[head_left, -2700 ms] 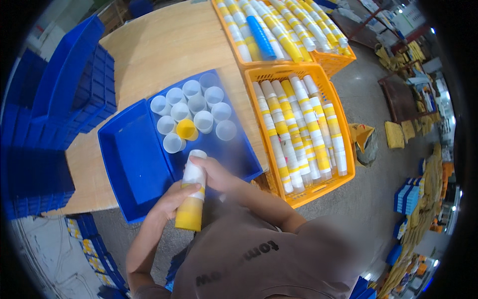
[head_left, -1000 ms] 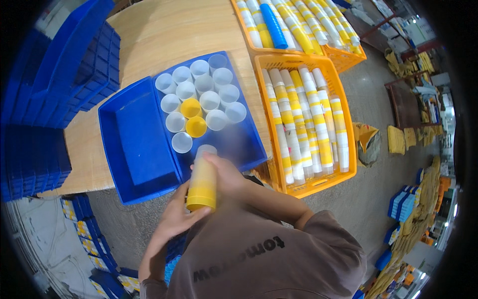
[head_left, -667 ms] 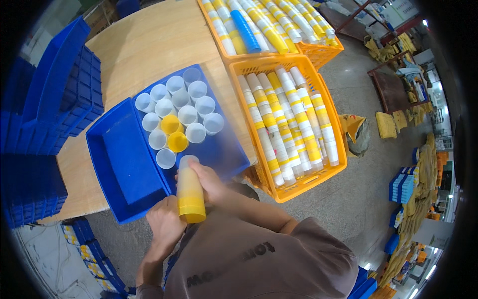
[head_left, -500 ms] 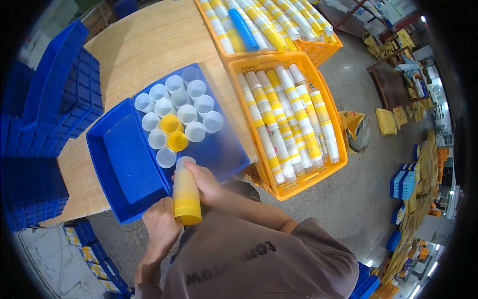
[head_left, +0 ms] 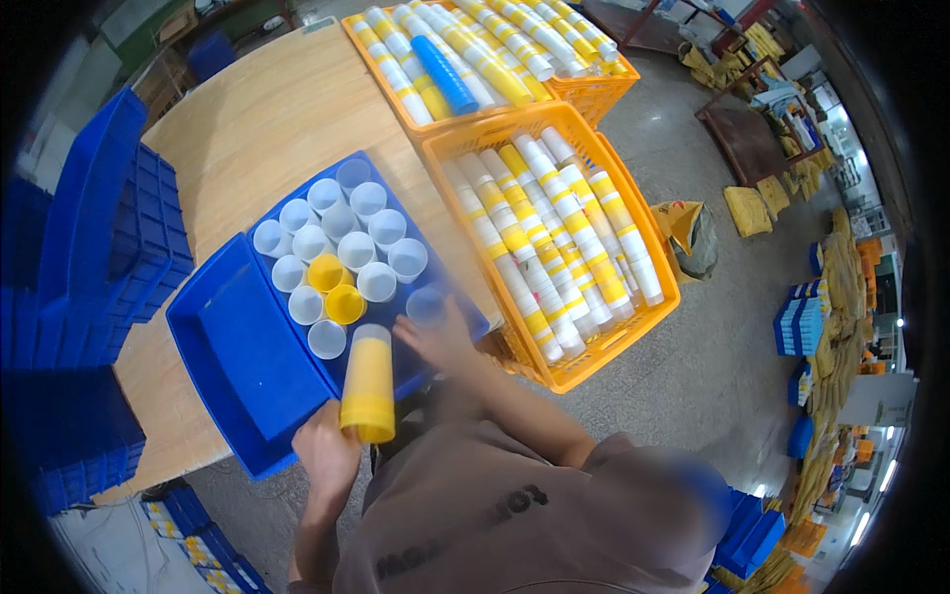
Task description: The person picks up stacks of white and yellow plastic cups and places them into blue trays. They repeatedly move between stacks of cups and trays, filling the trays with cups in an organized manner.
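At the front edge of the blue trays, my left hand (head_left: 327, 450) is closed around a tilted stack of nested plastic cups (head_left: 368, 381), pale at the top and yellow at the lower end. My right hand (head_left: 437, 342) is over the near right part of the right-hand blue tray (head_left: 468, 319), its fingers at a single clear cup (head_left: 426, 307); part of its grip is hidden. Several clear cups (head_left: 376, 281) stand upright in rows in that tray, with two yellow cups (head_left: 344, 304) among them. A second blue tray (head_left: 223, 327) adjoins it on the left, with nothing in it.
An orange crate (head_left: 564, 376) of white and yellow cup stacks stands to the right. Behind it, another orange crate (head_left: 594, 99) holds similar stacks and one blue stack (head_left: 443, 74). Stacked blue trays (head_left: 148, 213) rise at left on the wooden table (head_left: 267, 104).
My right hand has left the stack and moved right over the tray with a clear cup. My left hand keeps the stack. The whole view has shifted slightly.
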The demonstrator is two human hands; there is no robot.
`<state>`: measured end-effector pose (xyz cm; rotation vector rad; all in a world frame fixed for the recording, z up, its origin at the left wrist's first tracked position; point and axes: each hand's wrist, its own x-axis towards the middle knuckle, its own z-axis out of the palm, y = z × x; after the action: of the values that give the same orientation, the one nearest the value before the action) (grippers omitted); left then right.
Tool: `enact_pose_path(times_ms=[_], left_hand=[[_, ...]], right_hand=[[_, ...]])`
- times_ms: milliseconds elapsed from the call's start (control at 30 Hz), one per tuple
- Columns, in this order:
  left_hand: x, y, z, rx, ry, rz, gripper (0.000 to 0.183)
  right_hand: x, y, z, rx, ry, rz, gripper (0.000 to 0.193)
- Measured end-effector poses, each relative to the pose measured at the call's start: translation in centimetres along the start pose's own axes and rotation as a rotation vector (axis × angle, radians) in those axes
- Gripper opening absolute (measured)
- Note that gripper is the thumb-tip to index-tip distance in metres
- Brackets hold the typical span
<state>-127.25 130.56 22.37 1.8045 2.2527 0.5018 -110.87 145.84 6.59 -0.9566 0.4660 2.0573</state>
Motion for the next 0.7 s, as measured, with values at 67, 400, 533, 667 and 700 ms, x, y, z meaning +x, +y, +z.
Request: enact_pose_path(times_ms=[67,400,533,667,700], left_hand=[[0.2,-0.1,1.5,0.001,-0.029,0.038,0.012],[-3.2,-1.7,-0.3,-0.030,0.147,0.158,0.019],[-1.7,-2.4,-0.3,-0.051,0.186,0.171,0.017],[-1.6,-1.7,0.3,-0.125,0.235,0.265,0.028],[-1.9,-1.8,0.1,-0.130,0.307,0.388,0.027]], right_hand=[[-3.8,2.3,0.4,-0.132,-0.009,0.107,0.085],[-4.5,3.4,3.9,-0.383,-0.057,0.021,0.072],[-8.6,6.1,3.7,-0.358,-0.382,0.383,0.070],[-10.1,6.4,5.5,-0.519,-0.261,0.178,0.041],[-9.9,5.8,6.2,-0.556,-0.339,0.070,0.039]])
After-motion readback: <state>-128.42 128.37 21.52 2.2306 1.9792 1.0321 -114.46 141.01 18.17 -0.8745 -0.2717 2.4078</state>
